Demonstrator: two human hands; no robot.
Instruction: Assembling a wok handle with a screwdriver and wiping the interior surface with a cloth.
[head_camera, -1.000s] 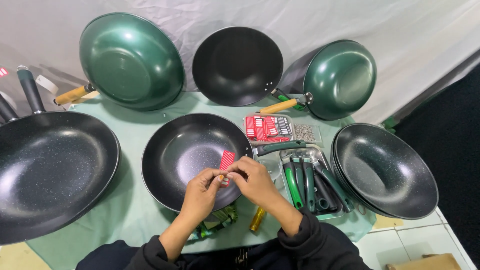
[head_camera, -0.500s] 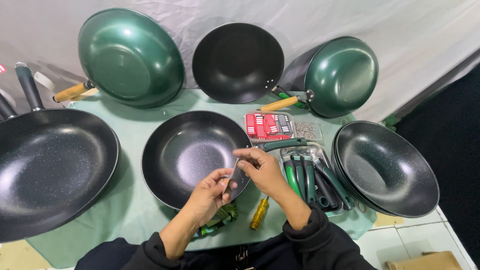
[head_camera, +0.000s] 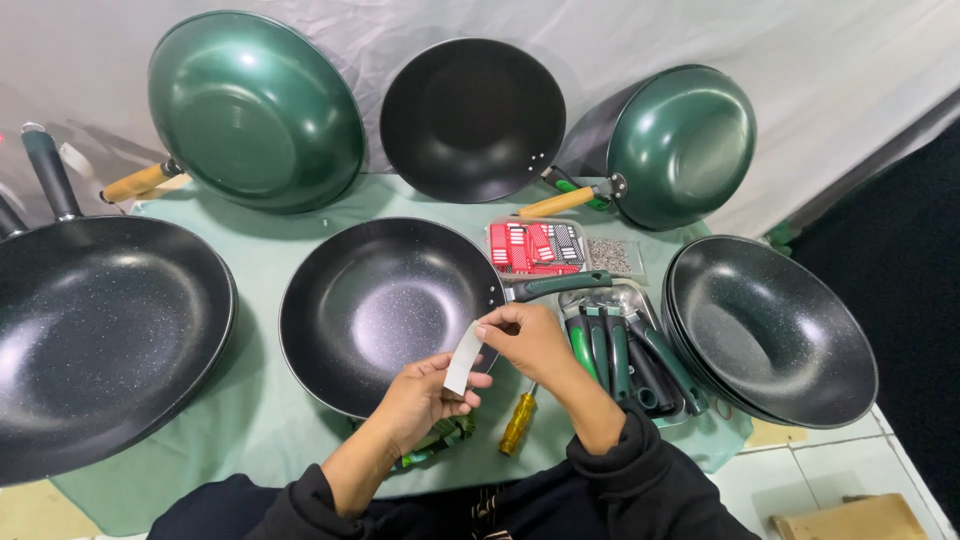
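**Both hands pinch a white strip over the middle pan**

Left hand (head_camera: 425, 395) pinches the lower end of a small white strip (head_camera: 463, 358) between thumb and fingers; right hand (head_camera: 527, 340) pinches the upper end, fingertips pressed together. The strip is held in the air, tilted, over the near right rim of the middle black pan (head_camera: 385, 305), which lies flat on the green-covered surface (head_camera: 265, 420).

Pans counted:
- one large black pan (head_camera: 95, 335) flat at left, dark handle pointing up
- one green pan (head_camera: 255, 110) leaning on the white backdrop, underside showing, wooden handle
- one black pan (head_camera: 472, 118) leaning at back centre
- one green pan (head_camera: 680, 145) leaning at back right, wooden handle
- a stack of black pans (head_camera: 770, 330) at right; count in stack cannot be told

One metal tray (head_camera: 625, 295) just right of the middle pan holds several green and dark handles (head_camera: 610, 350), exact number unclear. One clear box of red and white pieces (head_camera: 538, 245) sits behind the tray. One yellow-handled screwdriver (head_camera: 518, 422) lies beside the right wrist. A green item under the left wrist is partly hidden.
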